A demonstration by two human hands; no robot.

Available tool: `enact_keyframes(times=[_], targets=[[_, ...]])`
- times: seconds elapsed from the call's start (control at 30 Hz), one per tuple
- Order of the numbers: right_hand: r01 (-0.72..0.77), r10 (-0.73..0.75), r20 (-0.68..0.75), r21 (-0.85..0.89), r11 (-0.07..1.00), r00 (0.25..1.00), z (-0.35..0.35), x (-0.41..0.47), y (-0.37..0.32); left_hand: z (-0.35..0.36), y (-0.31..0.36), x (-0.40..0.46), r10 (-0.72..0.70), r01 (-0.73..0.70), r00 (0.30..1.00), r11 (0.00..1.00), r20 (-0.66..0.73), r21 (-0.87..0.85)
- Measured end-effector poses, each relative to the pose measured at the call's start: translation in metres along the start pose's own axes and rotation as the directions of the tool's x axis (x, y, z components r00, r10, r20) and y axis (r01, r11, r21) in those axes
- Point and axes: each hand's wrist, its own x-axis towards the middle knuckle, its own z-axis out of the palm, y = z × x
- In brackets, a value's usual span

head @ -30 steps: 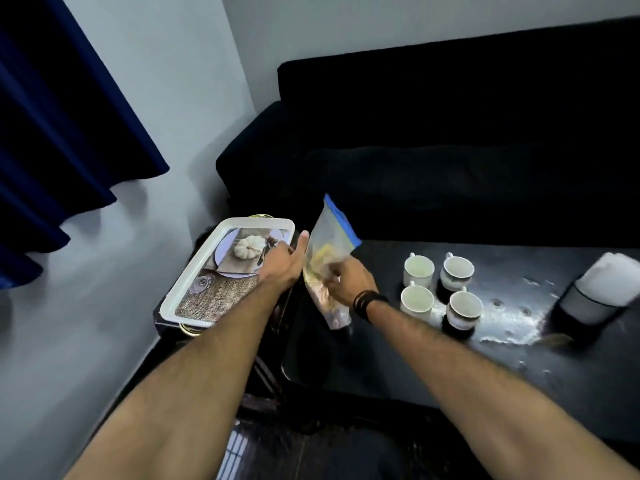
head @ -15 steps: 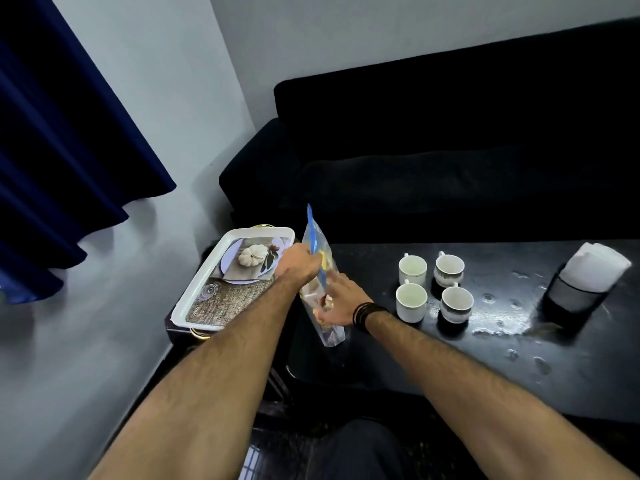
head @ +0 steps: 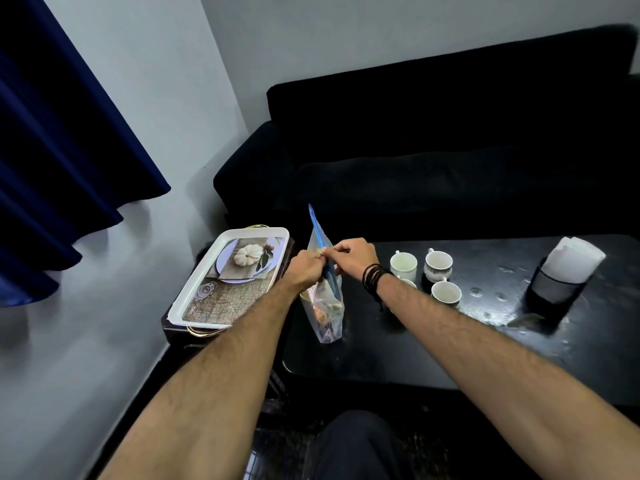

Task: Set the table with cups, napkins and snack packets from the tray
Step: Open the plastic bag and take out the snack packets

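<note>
fingers of the left hand (head: 304, 271) and right hand (head: 353, 259) pinch the blue-edged top of a clear snack bag (head: 325, 306), which stands upright at the near left end of the black table (head: 398, 351); just left of it sits the white tray (head: 194, 299); past the right wrist stand white cups (head: 403, 265); further right, a dark holder of white napkins (head: 571, 261); behind, a black sofa (head: 450, 140)
</note>
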Motion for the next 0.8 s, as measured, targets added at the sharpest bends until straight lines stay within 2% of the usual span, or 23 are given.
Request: enact_keyframes(times=[0.1,0.33,0.43,0.6,0.7,0.8], targets=[[-0.009,0.008,-0.037,-0.018,1.000,0.999,-0.003,-0.002,-0.001,0.002,0.001,-0.005,0.019,-0.019,1.000,0.998,0.005,0.064],[0.032,-0.035,-0.025,-0.106,0.994,0.999,0.001,-0.012,-0.008,0.007,0.001,-0.026,0.076,-0.039,0.984,0.974,-0.161,0.221],[0.021,-0.037,-0.079,-0.201,0.979,0.996,0.006,-0.020,-0.011,0.010,0.006,-0.036,0.068,0.006,0.974,0.944,-0.214,0.330],[0.023,-0.068,-0.109,-0.370,0.929,0.992,0.014,-0.029,-0.021,0.016,0.008,-0.046,0.050,0.066,0.962,0.911,-0.268,0.408],[0.006,-0.088,-0.155,-0.466,0.885,0.984,0.011,-0.029,-0.016,0.011,0.001,-0.045,-0.026,0.141,0.942,0.936,-0.335,0.322],[-0.109,0.007,-0.210,-0.482,0.869,0.978,-0.012,-0.022,0.008,-0.015,-0.020,-0.043,-0.114,0.218,0.914,0.947,-0.388,0.235]])
